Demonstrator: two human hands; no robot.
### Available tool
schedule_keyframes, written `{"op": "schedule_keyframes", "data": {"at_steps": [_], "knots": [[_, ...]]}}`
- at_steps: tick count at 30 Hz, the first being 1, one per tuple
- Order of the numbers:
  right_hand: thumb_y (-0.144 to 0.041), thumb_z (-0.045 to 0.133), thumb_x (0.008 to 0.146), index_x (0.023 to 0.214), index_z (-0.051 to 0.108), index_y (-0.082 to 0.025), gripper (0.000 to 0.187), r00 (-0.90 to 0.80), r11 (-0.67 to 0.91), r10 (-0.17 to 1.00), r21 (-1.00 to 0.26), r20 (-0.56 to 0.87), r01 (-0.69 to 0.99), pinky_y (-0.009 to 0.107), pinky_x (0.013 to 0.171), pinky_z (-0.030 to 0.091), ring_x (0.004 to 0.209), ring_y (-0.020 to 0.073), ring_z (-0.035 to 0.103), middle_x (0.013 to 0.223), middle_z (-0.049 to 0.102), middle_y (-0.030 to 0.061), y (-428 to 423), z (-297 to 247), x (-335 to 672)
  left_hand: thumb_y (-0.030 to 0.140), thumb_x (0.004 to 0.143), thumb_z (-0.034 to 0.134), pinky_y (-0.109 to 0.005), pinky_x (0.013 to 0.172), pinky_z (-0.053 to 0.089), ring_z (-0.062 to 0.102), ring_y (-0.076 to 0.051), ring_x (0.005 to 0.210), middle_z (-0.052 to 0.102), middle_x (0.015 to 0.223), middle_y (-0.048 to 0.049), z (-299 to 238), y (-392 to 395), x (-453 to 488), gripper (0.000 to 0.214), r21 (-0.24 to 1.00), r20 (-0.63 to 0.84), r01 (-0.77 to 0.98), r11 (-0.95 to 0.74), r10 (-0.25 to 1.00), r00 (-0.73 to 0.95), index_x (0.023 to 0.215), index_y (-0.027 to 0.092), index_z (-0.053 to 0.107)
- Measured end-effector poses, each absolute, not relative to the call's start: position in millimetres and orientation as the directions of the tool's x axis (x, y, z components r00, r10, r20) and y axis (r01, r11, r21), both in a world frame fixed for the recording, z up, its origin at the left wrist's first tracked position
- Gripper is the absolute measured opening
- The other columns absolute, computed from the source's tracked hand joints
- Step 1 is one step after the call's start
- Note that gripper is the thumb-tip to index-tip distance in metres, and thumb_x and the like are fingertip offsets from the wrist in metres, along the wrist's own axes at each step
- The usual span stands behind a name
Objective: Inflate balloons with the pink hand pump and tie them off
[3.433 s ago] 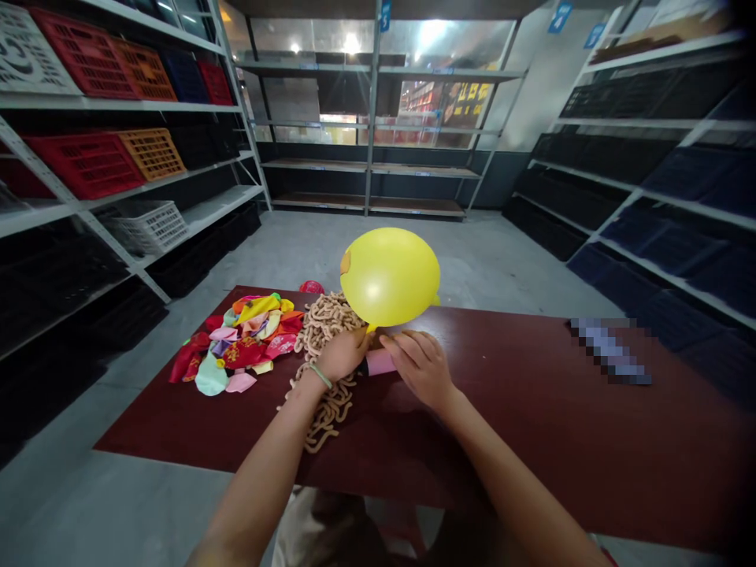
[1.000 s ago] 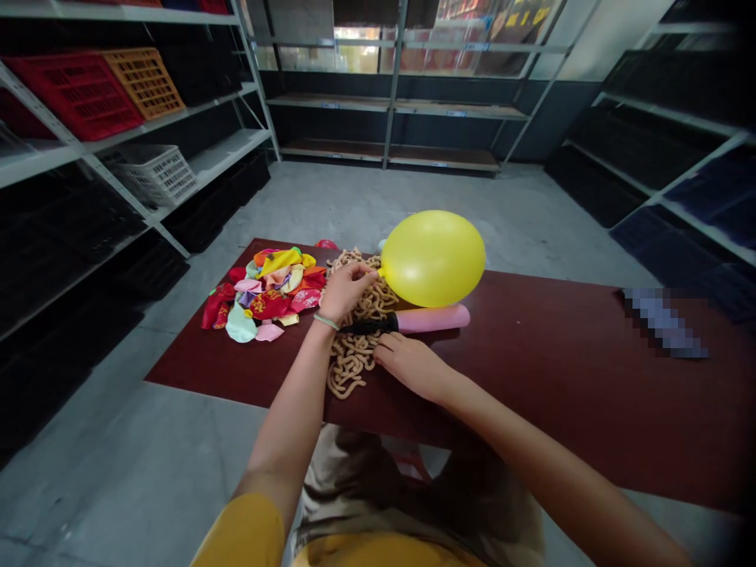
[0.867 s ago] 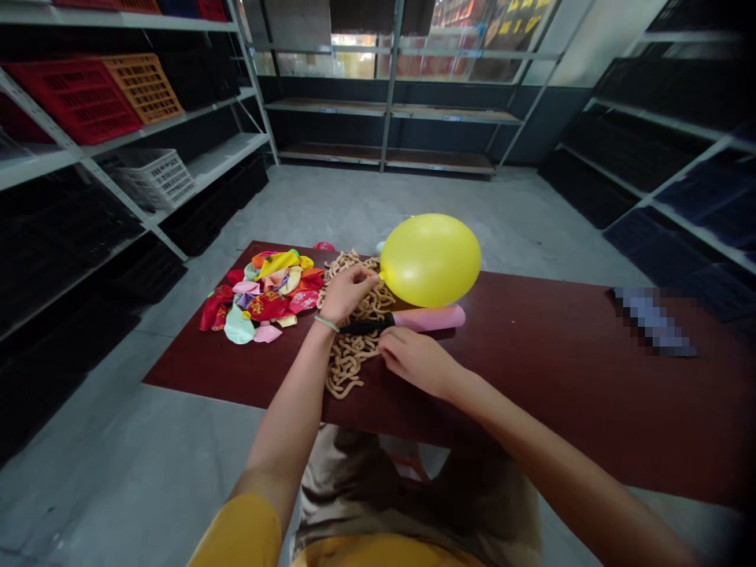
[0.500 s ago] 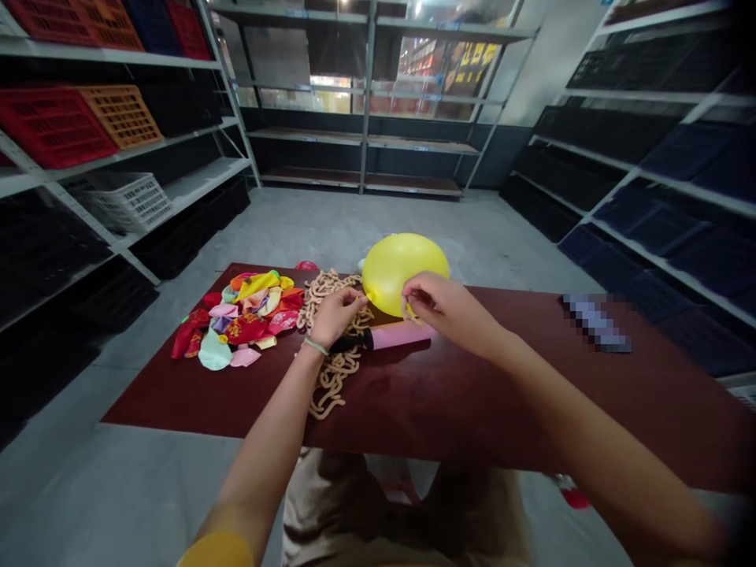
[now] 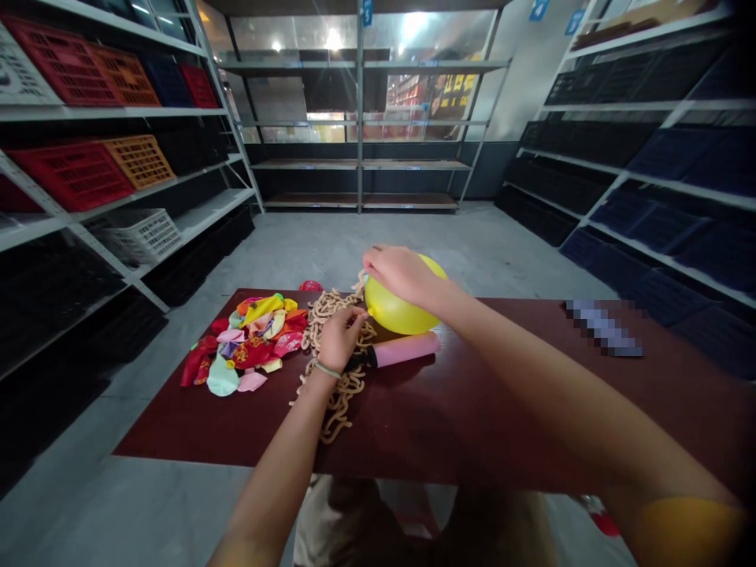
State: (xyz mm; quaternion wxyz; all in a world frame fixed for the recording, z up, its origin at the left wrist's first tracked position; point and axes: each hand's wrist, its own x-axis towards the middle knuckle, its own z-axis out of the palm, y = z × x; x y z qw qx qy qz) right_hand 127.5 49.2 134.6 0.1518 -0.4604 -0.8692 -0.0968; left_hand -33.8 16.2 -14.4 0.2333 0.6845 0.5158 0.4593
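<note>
A blown-up yellow balloon (image 5: pixel 402 309) rests over the table's far edge, its neck pointing left. My left hand (image 5: pixel 342 340) is closed in a pinch on the neck. Over the balloon's upper left reaches my right hand (image 5: pixel 397 272), fingers closed, with a piece of beige cord (image 5: pixel 359 283) showing at the fingertips; the rest of that cord is hidden. Beneath and around my left hand lies a heap of beige cords (image 5: pixel 334 311). Just in front of the balloon is a pink tube with a black end (image 5: pixel 407 349), like a hand balloon pump.
Several flat, coloured balloons (image 5: pixel 242 346) are piled at the left of the dark red table (image 5: pixel 449 425). A pixelated flat object (image 5: pixel 602 327) lies at the right. Shelves with crates (image 5: pixel 71 177) stand left and right, and a metal rack (image 5: pixel 360 165) stands behind.
My right hand has moved up and left, from the balloon's front right to over its top, with the cord. My left hand stays at the balloon's neck. The view has tilted up.
</note>
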Motion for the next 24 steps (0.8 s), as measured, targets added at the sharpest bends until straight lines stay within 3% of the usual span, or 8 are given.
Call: {"op": "schedule_keyframes", "data": {"at_steps": [6, 8, 11, 18, 24], "knots": [[-0.018, 0.048, 0.095, 0.086, 0.065, -0.015, 0.019, -0.598, 0.607, 0.728, 0.09, 0.334, 0.789, 0.029, 0.061, 0.03, 0.07, 0.0127, 0.051, 0.09, 0.063, 0.0066, 46.5, 106.5, 128.0, 0.029, 0.087, 0.064, -0.041, 0.104, 0.041, 0.055, -0.024, 0.116, 0.06, 0.12, -0.011, -13.4, 18.1, -36.2, 0.012, 0.655, 0.593, 0.598, -0.463, 0.805, -0.025, 0.09, 0.021, 0.073], [-0.017, 0.048, 0.095, 0.086, 0.064, -0.016, 0.019, -0.607, 0.621, 0.719, 0.079, 0.337, 0.78, 0.029, 0.061, 0.031, 0.07, 0.0122, 0.051, 0.09, 0.063, 0.0057, 43.7, 101.9, 128.3, 0.027, 0.088, 0.062, -0.041, 0.107, 0.039, 0.054, -0.023, 0.12, 0.058, 0.129, -0.0104, -11.6, 18.0, -36.8, 0.012, 0.661, 0.604, 0.568, -0.491, 0.797, -0.013, 0.09, 0.021, 0.072], [-0.017, 0.046, 0.095, 0.087, 0.063, -0.016, 0.019, -0.622, 0.64, 0.711, 0.065, 0.328, 0.766, 0.029, 0.061, 0.031, 0.071, 0.0123, 0.051, 0.092, 0.063, 0.0064, 39.0, 98.1, 127.6, 0.028, 0.09, 0.059, -0.039, 0.105, 0.041, 0.057, -0.022, 0.117, 0.064, 0.125, -0.0082, -10.2, 18.5, -37.1, 0.014, 0.718, 0.577, 0.472, -0.511, 0.817, 0.006, 0.087, 0.021, 0.07], [-0.021, 0.038, 0.096, 0.097, 0.06, -0.015, 0.023, -0.498, 0.508, 0.805, 0.06, 0.323, 0.859, 0.03, 0.051, 0.022, 0.056, 0.0108, 0.046, 0.089, 0.065, 0.0073, 22.2, 88.9, 129.0, 0.04, 0.086, 0.061, -0.027, 0.072, 0.05, 0.064, -0.017, 0.074, 0.07, 0.079, -0.0025, -18.9, 25.2, -37.5, 0.023, 0.928, 0.275, 0.284, -0.242, 0.958, -0.084, 0.09, 0.019, 0.069], [-0.025, 0.041, 0.096, 0.098, 0.059, -0.019, 0.02, -0.389, 0.472, 0.868, -0.269, 0.31, 0.839, 0.029, 0.058, 0.029, 0.061, 0.0135, 0.051, 0.076, 0.065, 0.0028, 13.4, 77.7, 135.2, 0.042, 0.076, 0.071, -0.027, 0.065, 0.054, 0.065, -0.014, 0.064, 0.069, 0.077, -0.0015, -17.1, 25.5, -32.4, 0.027, 0.983, 0.059, -0.172, -0.068, 0.997, -0.058, 0.085, 0.017, 0.065]]}}
